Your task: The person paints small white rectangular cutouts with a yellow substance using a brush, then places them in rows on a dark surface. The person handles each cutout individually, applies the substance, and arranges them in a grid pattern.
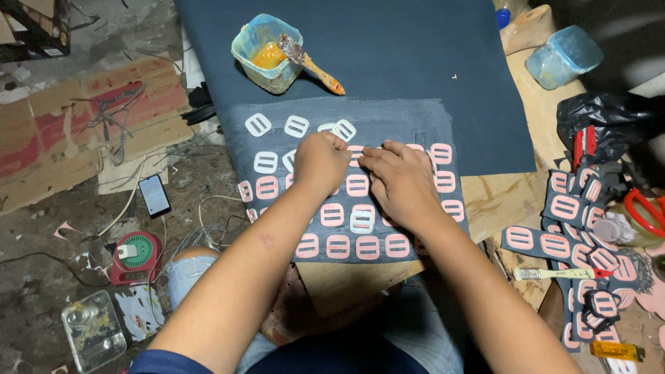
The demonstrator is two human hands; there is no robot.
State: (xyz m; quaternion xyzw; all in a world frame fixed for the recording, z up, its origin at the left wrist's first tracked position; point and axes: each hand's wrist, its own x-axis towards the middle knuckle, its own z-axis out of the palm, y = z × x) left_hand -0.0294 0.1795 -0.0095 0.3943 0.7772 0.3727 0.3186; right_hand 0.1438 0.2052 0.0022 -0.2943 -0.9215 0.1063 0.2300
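Your left hand (320, 163) is curled into a loose fist, its fingertips pressing on a white plastic slide buckle (343, 129) near the upper part of the dark grey glued sheet (422, 125). Your right hand (400, 181) lies flat and low just beside it, fingers bent and close together, touching the sheet in the same row; I cannot tell if it pinches a piece. Both hands are almost touching each other.

The sheet rests on a larger dark blue sheet (388, 48), which lies on the wooden counter (495, 201). On the grey sheet there are rows of pink slotted oval pieces (338, 246) in the lower part, and several white buckles (258, 125) at the upper left.

Behind the sheet stands a light blue plastic tub with orange glue (267, 52), and a dirty brush with orange handle (312, 64) leans in it. At your right lies a pile of cut dark strips with pink pieces (578, 235), and red scissors (644, 208) near them. A black phone (154, 195) lies on the floor at your left.
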